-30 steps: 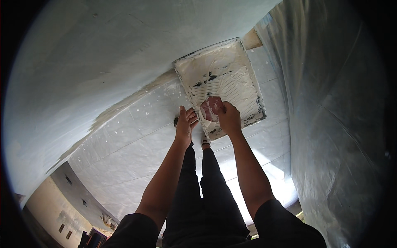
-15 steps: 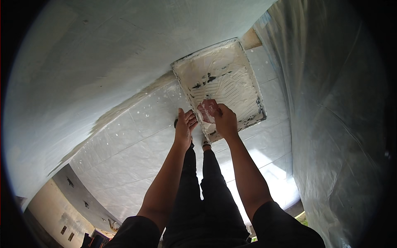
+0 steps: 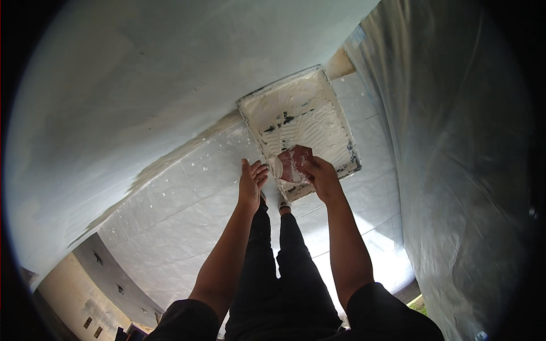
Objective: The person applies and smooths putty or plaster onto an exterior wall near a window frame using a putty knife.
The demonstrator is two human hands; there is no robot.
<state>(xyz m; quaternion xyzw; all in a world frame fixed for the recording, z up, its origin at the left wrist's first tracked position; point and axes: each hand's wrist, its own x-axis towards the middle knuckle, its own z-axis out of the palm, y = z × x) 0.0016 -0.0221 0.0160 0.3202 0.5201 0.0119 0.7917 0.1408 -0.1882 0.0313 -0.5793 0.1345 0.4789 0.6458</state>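
My right hand (image 3: pixel 325 178) pinches a flat, reddish-brown putty spreader (image 3: pixel 296 162) by its right side. White paste smears its face, and a pale lump shows at its left edge. It is over the near part of a paint tray (image 3: pixel 352 153), whose ribbed bottom is coated with creamy white paste (image 3: pixel 293 96). Dark patches of the tray show through the coating. To the left of the tray's near end, my left hand (image 3: pixel 251 183) is open, fingers spread and nothing in them. A small gap separates it from the spreader.
A pale wall (image 3: pixel 142 74) with a rough lower edge rises on the left. Sheer plastic sheeting (image 3: pixel 455 170) hangs on the right. Grey floor tiles (image 3: pixel 182 210) carry white splatters. My legs (image 3: pixel 296 244) stand just before the tray.
My right hand has moved slightly right and nearer to me with the spreader, which now shows more of its face. My left hand has come slightly nearer. The tray appears lower in view.
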